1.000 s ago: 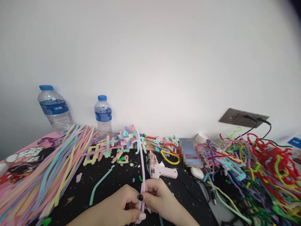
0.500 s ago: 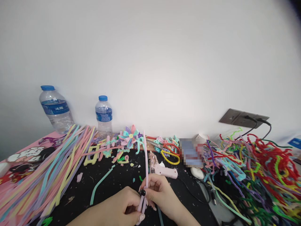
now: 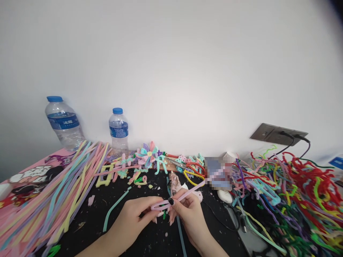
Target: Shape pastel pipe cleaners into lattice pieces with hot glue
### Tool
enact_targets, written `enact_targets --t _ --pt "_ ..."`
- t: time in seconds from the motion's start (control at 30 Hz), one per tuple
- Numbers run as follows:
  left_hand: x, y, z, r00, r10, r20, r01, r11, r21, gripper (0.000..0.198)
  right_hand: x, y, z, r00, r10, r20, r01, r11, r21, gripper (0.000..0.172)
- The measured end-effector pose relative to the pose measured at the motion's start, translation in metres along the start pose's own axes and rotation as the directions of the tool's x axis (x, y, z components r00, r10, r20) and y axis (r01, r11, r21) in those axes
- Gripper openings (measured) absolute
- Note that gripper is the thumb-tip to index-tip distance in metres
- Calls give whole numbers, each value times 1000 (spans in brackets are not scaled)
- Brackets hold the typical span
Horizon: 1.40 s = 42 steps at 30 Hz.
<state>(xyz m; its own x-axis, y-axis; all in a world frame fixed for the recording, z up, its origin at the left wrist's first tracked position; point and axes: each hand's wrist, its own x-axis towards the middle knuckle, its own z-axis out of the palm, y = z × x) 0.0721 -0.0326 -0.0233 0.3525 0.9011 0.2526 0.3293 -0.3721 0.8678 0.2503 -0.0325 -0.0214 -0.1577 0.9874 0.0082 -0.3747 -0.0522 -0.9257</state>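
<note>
Both my hands meet low in the middle of the black table, pinching a pale pink pipe cleaner (image 3: 184,193). My left hand (image 3: 135,216) grips its folded loop end (image 3: 158,206) between thumb and fingers. My right hand (image 3: 187,214) is closed on the pipe cleaner just beside that, thumb on top. The free length slants up to the right, toward a blurred box. A pink glue gun (image 3: 177,184) lies just behind my fingers.
A long bundle of pastel pipe cleaners (image 3: 53,200) lies at left, a tangled bright pile (image 3: 294,192) at right. Two water bottles (image 3: 63,123) (image 3: 118,129) stand by the wall. A pipe-cleaner flower (image 3: 147,154), scissors (image 3: 175,163), a white mouse (image 3: 224,195) and a wall socket (image 3: 277,134) are behind.
The pink pipe cleaner has swung from pointing upright away from me to slanting right. Its near end is now bent into a loop, and both hands have risen slightly.
</note>
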Motion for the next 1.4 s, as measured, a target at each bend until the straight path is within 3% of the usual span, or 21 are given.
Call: enact_targets --t 0.1,0.2,0.4,0.57,0.9,1.17,1.4 --pt "-1 -5 -1 986 149 -75 -143 986 80 22 -1 0 0 1000 29 2 -29 999 43 22" --pt "0 -5 -1 971 228 -76 -218 969 114 25 -2 -1 2 999 44 -7 -44 997 65 23" --pt "0 -3 -3 991 132 -11 -129 983 134 25 -3 -4 6 998 57 -18 -55 994 96 24" --pt "0 -3 -3 997 73 -28 -71 995 69 25 -2 -3 4 999 46 -18 -44 993 107 23" --pt "0 1 -2 998 68 -12 -67 995 69 21 -1 -2 3 999 46 3 -46 995 90 21" --pt "4 4 -4 990 -139 -26 134 981 -143 15 -2 -5 5 1000 14 -23 -12 996 94 21" --pt "7 8 -7 992 -124 -4 123 986 -113 17 -1 -1 2 1000 16 -22 -14 996 84 22"
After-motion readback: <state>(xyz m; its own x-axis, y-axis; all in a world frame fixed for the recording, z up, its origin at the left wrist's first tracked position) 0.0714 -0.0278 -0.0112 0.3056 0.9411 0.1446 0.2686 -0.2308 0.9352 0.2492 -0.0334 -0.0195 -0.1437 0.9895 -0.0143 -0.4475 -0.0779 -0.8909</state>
